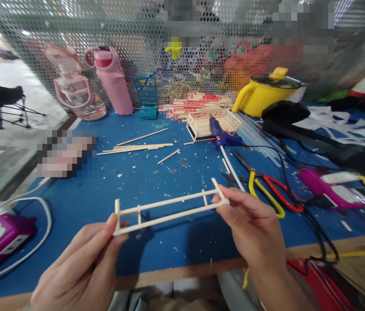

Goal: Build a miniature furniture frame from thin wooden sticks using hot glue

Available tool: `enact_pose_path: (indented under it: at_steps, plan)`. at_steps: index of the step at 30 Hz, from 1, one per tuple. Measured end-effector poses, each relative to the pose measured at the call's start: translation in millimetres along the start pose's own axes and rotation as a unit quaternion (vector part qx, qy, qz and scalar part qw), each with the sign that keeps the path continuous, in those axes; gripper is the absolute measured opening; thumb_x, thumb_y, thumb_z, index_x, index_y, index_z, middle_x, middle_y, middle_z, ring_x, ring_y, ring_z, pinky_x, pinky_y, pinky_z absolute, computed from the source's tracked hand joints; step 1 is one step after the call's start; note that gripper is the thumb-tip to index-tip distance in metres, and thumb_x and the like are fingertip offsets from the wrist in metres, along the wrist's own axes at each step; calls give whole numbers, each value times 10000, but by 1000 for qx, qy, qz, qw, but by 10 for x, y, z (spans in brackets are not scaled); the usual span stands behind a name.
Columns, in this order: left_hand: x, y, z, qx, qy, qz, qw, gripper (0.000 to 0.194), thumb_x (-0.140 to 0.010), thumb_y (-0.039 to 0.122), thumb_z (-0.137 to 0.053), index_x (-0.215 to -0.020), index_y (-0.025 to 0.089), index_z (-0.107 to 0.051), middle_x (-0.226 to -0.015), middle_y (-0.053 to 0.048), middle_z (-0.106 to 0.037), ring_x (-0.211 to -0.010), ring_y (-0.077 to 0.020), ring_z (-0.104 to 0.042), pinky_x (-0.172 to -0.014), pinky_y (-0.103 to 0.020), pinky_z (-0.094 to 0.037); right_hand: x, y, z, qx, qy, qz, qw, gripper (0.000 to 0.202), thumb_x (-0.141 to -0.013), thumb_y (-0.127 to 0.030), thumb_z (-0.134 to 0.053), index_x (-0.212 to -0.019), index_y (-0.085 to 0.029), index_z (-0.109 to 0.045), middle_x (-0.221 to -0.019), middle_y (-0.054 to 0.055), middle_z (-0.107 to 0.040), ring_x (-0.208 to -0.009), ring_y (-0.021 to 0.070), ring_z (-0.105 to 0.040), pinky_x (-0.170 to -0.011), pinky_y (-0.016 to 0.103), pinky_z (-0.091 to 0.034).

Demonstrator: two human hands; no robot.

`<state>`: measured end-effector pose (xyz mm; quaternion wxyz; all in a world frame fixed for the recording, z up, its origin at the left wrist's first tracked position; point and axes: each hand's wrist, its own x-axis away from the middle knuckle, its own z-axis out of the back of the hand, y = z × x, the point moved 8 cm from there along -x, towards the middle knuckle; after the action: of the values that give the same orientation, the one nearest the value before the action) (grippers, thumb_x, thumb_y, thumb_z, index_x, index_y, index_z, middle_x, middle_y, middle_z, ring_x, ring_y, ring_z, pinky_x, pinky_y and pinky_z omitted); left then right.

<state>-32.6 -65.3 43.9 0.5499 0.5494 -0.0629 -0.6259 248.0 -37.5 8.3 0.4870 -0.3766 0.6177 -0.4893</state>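
Note:
A long, narrow frame of pale wooden sticks (169, 218) is held up over the blue table, its right end slightly higher than its left. My left hand (83, 259) pinches the frame's left end between thumb and fingers. At the other end, the fingers of my right hand (253, 224) are closed on the frame's corner. Beyond the hands, a blue glue gun (216, 130) with a white glue stick rests against a small stick-built tray (198, 134). Several loose sticks (137, 148) lie on the table to the left of it.
Pliers with yellow and red handles (268, 190) lie right of centre, beside black cables. Purple power strips (334, 190) sit at both sides. Along the back stand a pink bottle (114, 84), a clear bottle (78, 97), wrapped sticks (198, 103) and a yellow pot (266, 97).

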Motion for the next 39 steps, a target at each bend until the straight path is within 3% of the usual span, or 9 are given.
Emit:
enact_pose_path:
  at_steps: [9,13,16,19,22,26,29,33,39]
  plan:
    - [75,-77,35,-14,-26,-56,998,290,-741,129,-699,-1002,253,-722,-938,3,-756,-784,-151,-710,-740,-229,-566,5,-160,19,70,8,-1,998,204,-743,-261,-723,-947,-267,-734,-905,22,-750,-806,167,-703,-756,296,-583]
    - [148,-269,7,-12,-10,32,999,127,-748,211,-696,-874,198,-707,-865,-26,-751,-781,-170,-709,-746,-268,-565,46,-95,-18,138,-20,20,990,153,-723,-264,-719,-867,-212,-717,-889,33,-748,-791,168,-696,-757,305,-569]
    - [140,-452,-123,27,-54,115,992,134,-767,249,-660,-875,181,-620,-857,-32,-738,-768,-164,-706,-720,-270,-557,79,-13,-52,224,-31,30,974,125,-732,-257,-688,-834,-185,-700,-841,42,-739,-749,172,-682,-728,313,-549]
    - [129,-507,-194,-5,-121,128,984,152,-764,241,-641,-885,195,-560,-833,-10,-724,-763,-161,-696,-741,-290,-544,114,-4,-94,326,-41,51,943,94,-734,-229,-661,-812,-195,-700,-785,27,-726,-708,169,-658,-719,319,-520]
    - [149,-411,-128,-51,-145,89,984,219,-771,227,-619,-977,197,-553,-927,-35,-696,-839,-181,-677,-776,-323,-539,135,-3,-135,358,-74,54,929,146,-716,-166,-641,-851,-198,-684,-818,23,-723,-749,165,-655,-739,308,-505]
    - [130,101,-15,-101,-38,-67,992,243,-812,189,-570,-1049,181,-619,-1083,-102,-624,-1019,-229,-597,-866,-377,-511,136,5,-156,345,-110,54,931,332,-699,-129,-627,-1025,-193,-633,-906,31,-720,-814,155,-655,-746,286,-502]
    - [153,568,-523,-72,-182,-217,956,224,-871,174,-519,-1023,218,-677,-1023,-77,-674,-952,-203,-618,-860,-354,-508,143,-17,-190,368,-121,87,918,215,-747,-189,-610,-956,-194,-658,-884,31,-722,-788,157,-656,-730,285,-505]
    - [112,718,-1151,-112,-327,-223,911,201,-875,231,-549,-1006,183,-693,-973,-90,-717,-934,-226,-651,-837,-345,-502,169,-50,-222,386,-104,128,907,169,-809,-217,-568,-921,-191,-691,-906,51,-729,-812,176,-668,-758,302,-511]
    - [105,598,-1326,-147,-355,-152,911,183,-861,238,-562,-955,213,-717,-922,-71,-742,-876,-237,-677,-755,-320,-488,213,-65,-251,403,-84,158,897,245,-873,-199,-490,-944,-181,-724,-973,96,-736,-906,224,-677,-822,354,-514]
